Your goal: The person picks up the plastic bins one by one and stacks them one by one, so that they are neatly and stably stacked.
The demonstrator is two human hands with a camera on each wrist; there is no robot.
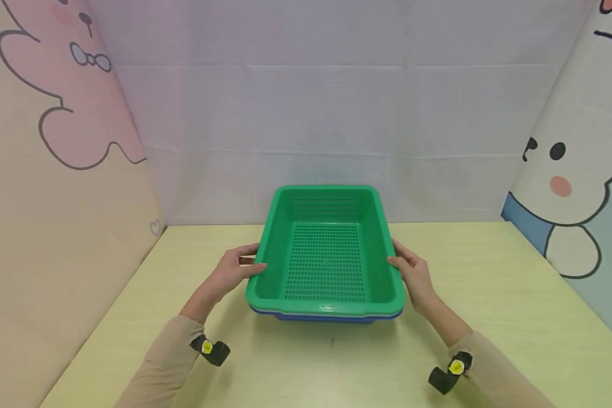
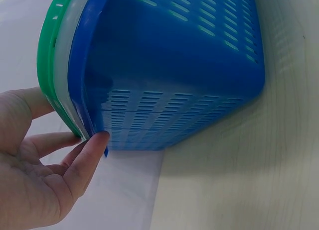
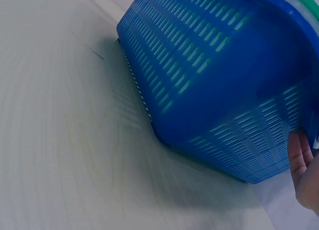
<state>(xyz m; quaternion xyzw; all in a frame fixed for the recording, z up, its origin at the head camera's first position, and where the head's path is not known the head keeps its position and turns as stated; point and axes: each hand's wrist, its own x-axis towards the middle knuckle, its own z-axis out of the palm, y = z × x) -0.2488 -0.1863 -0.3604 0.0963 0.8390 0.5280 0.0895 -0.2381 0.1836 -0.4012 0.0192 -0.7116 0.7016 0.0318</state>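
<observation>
A stack of nested rectangular plastic baskets is in the middle of the head view. The green basket (image 1: 326, 307) is uppermost, with a slotted floor and nothing in it. Below its rim the left wrist view shows a whitish basket's rim (image 2: 64, 56), and beneath that the blue basket (image 2: 169, 60) with slotted walls. My left hand (image 1: 230, 272) grips the stack's left side, thumb over the green rim and fingers under the blue rim. On the opposite side my right hand (image 1: 415, 277) holds the rims, its thumb on top; in the right wrist view its fingers (image 3: 297, 153) lie against the blue basket.
The stack is over a pale wood-grain table (image 1: 479, 283). A whitish sheet (image 1: 336, 113) hangs behind the table's back edge. Side walls carry cartoon pictures, a pink one (image 1: 76, 102) at left and a white one (image 1: 576, 170) at right.
</observation>
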